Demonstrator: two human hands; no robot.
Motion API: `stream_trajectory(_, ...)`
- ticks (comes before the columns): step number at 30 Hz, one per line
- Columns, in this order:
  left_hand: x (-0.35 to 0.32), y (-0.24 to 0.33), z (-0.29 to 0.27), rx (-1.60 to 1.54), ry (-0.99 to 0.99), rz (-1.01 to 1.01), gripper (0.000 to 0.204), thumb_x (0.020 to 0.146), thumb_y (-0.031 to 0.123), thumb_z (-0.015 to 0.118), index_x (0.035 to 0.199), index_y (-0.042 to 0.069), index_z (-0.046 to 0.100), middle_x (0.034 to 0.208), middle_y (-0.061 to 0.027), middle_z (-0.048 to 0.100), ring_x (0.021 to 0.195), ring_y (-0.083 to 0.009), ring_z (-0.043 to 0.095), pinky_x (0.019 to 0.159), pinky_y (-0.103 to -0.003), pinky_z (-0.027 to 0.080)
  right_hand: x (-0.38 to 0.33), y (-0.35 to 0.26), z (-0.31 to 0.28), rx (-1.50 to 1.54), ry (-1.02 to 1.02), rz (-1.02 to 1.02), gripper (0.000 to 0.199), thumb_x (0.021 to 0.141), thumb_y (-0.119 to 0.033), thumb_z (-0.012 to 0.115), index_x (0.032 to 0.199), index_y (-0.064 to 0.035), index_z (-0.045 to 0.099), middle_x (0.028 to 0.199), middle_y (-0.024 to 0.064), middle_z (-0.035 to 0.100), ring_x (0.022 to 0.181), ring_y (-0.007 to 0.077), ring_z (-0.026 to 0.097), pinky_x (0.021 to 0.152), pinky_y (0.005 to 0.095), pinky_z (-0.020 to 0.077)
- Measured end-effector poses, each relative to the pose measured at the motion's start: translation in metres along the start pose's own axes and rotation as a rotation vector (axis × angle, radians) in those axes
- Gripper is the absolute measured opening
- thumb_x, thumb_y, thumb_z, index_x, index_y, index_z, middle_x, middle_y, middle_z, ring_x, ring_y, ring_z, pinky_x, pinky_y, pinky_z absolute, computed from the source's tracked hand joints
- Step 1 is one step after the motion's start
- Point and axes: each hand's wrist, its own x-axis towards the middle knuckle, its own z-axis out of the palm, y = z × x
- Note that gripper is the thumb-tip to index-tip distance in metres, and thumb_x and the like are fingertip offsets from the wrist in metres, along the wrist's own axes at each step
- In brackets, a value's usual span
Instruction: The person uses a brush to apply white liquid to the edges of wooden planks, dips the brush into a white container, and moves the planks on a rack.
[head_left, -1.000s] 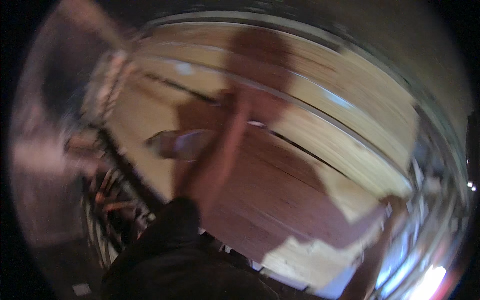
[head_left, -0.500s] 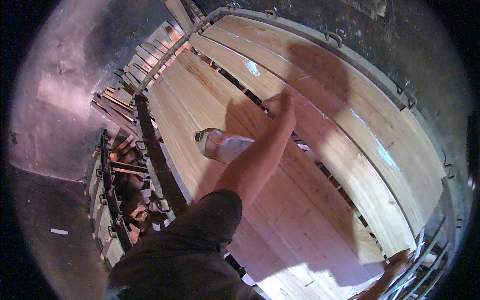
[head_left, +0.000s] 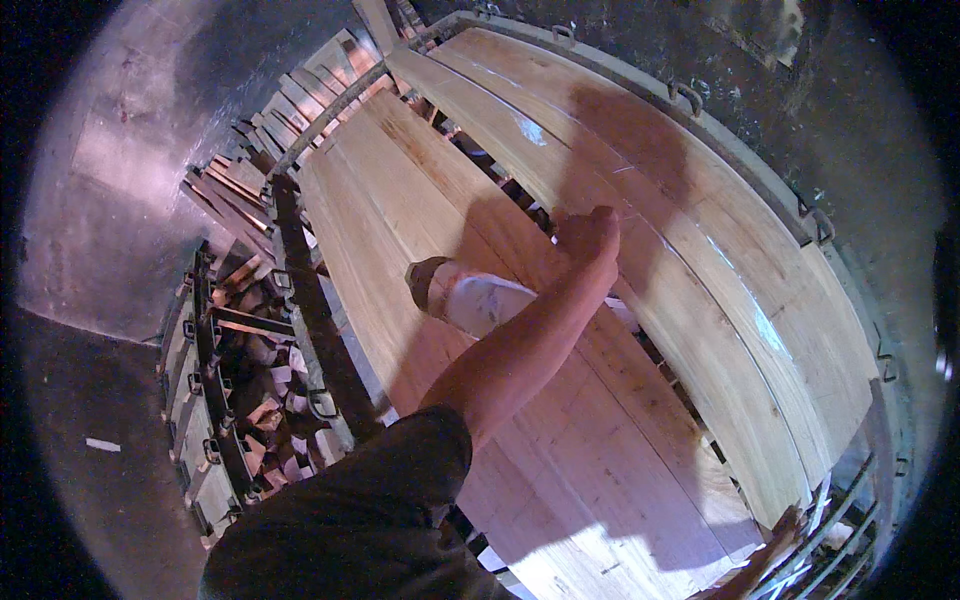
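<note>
Long pale wooden boards lie side by side, with a dark gap between a left group (head_left: 400,190) and a right group. Along that gap runs a long wooden board (head_left: 690,330) of the right group. My left hand (head_left: 590,240) is closed at its gap-side edge, fingers curled and partly hidden. At the board's near right end my right hand (head_left: 785,530) holds the corner, in shadow with most fingers out of sight. A white plastic bottle (head_left: 485,303) with a brown-stained end is on the left boards, partly behind my left forearm.
A metal frame (head_left: 700,112) with loop handles borders the boards. Stacked wood strips (head_left: 300,95) are at the far left. Wood offcuts (head_left: 265,410) fill a rack beside the boards. Metal bars (head_left: 850,520) stick out at the near right. White smears mark the right boards.
The gap looks wider toward its far end, and the board by my left hand sits closer to its right neighbour. My left hand has shifted right; the view has also moved slightly.
</note>
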Motion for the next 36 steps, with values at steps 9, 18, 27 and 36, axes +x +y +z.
stream_trajectory(9, 0.065, -0.057, -0.009, 0.489, 0.244, 1.067, 0.083, 0.071, 0.021, 0.060, 0.140, -0.010, 0.026, 0.145, -0.0329, 0.028, 0.136, -0.0490, 0.021, 0.115, -0.056, 0.012, 0.018, -0.020, 0.030, 0.005, -0.091, 0.035, 0.041, 0.089, -0.042, 0.059, 0.100, -0.0035, 0.067, 0.083, 0.0123, 0.064, 0.075, 0.0234, 0.060, 0.069, 0.0367, 0.0478)
stream_trajectory(18, 0.068, -0.080, 0.012, 0.851, -0.068, 0.858, 0.077, 0.077, 0.028, 0.059, 0.141, -0.006, 0.031, 0.141, -0.0293, 0.036, 0.128, -0.0476, 0.032, 0.106, -0.057, 0.024, -0.035, 0.003, -0.001, -0.143, -0.045, -0.009, 0.039, 0.087, -0.039, 0.060, 0.100, -0.0031, 0.070, 0.087, 0.0168, 0.067, 0.080, 0.0276, 0.064, 0.075, 0.0392, 0.0498)
stream_trajectory(27, 0.085, -0.050, -0.050, 0.691, -0.499, 0.822, 0.058, 0.089, 0.036, 0.049, 0.133, -0.001, 0.043, 0.128, -0.0227, 0.052, 0.106, -0.0360, 0.054, 0.090, -0.048, 0.042, -0.043, -0.040, 0.028, -0.227, 0.148, 0.259, 0.046, 0.083, -0.042, 0.065, 0.103, -0.0019, 0.071, 0.095, 0.0210, 0.070, 0.092, 0.0336, 0.068, 0.083, 0.0413, 0.0502)
stream_trajectory(36, 0.154, 0.010, -0.042, 0.533, -0.595, 0.495, 0.053, 0.093, 0.040, 0.045, 0.129, 0.001, 0.050, 0.124, -0.0185, 0.058, 0.102, -0.0326, 0.061, 0.085, -0.046, 0.050, -0.053, -0.039, 0.026, -0.305, 0.144, 0.102, 0.037, 0.084, -0.040, 0.060, 0.094, -0.0074, 0.072, 0.086, 0.0232, 0.068, 0.086, 0.0422, 0.065, 0.078, 0.0477, 0.0493)
